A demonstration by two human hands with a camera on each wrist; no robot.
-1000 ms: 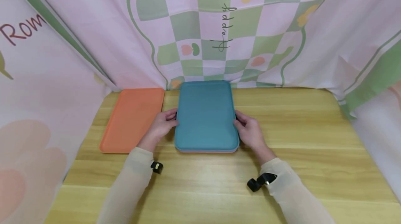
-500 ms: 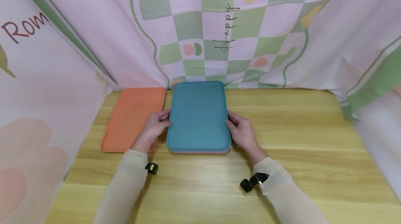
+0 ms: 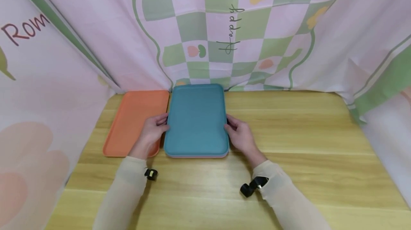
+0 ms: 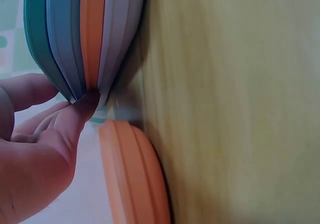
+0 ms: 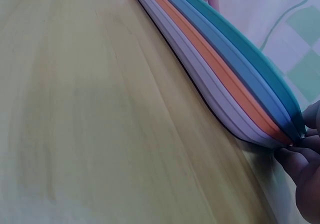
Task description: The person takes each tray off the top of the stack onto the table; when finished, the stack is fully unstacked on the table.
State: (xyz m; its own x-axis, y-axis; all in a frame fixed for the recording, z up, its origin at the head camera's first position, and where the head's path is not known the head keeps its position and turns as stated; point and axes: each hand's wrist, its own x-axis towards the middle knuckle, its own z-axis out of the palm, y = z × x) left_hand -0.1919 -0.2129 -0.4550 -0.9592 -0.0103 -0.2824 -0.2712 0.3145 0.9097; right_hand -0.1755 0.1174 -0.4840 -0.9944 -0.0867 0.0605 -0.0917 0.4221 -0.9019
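Observation:
In the head view a stack of rectangular trays, topped by a teal tray (image 3: 196, 119), is in the middle at the back of the table. Seen edge-on in the left wrist view, a blue tray (image 4: 65, 29), an orange tray (image 4: 93, 29) and pale lavender layers (image 4: 120, 24) lie under the teal one. My left hand (image 3: 151, 131) grips the stack's left side, thumb at the teal rim and fingers lower down. Opposite, my right hand (image 3: 240, 135) holds the right side in a similar pinch. Whether the stack touches the table is unclear.
Just left of the stack, partly behind my left hand, lies a separate orange tray (image 3: 135, 115) with a ridged side. Beneath everything is a wooden table (image 3: 305, 144). A patterned curtain (image 3: 221, 26) hangs along its back edge.
Both hands have moved left together with the tray stack, closing most of the gap to the separate orange tray. That orange tray has stayed in place.

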